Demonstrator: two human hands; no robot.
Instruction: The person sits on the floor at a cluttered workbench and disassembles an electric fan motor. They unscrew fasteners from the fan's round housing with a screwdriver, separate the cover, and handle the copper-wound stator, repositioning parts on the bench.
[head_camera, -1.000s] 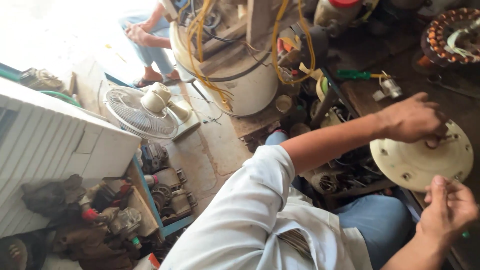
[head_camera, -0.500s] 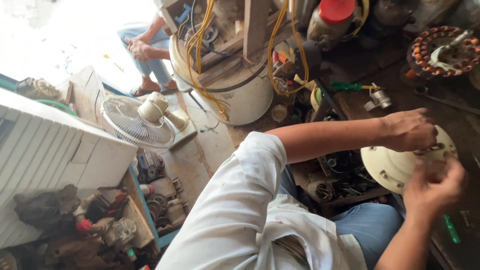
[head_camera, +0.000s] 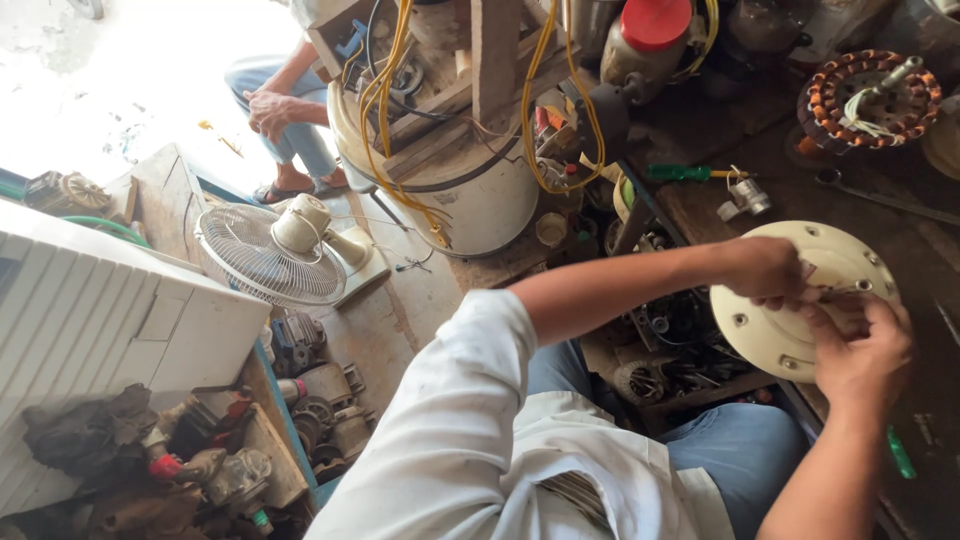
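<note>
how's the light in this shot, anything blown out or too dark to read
Head view: the floor at upper left is blown out to near white by daylight; the workbench at right sits in dim shade, yet the cream round cover under both hands stays readable; the left hand and right hand look sharp, fingers overlapping at the cover's middle; the clutter in the blue bin is murky.
</note>
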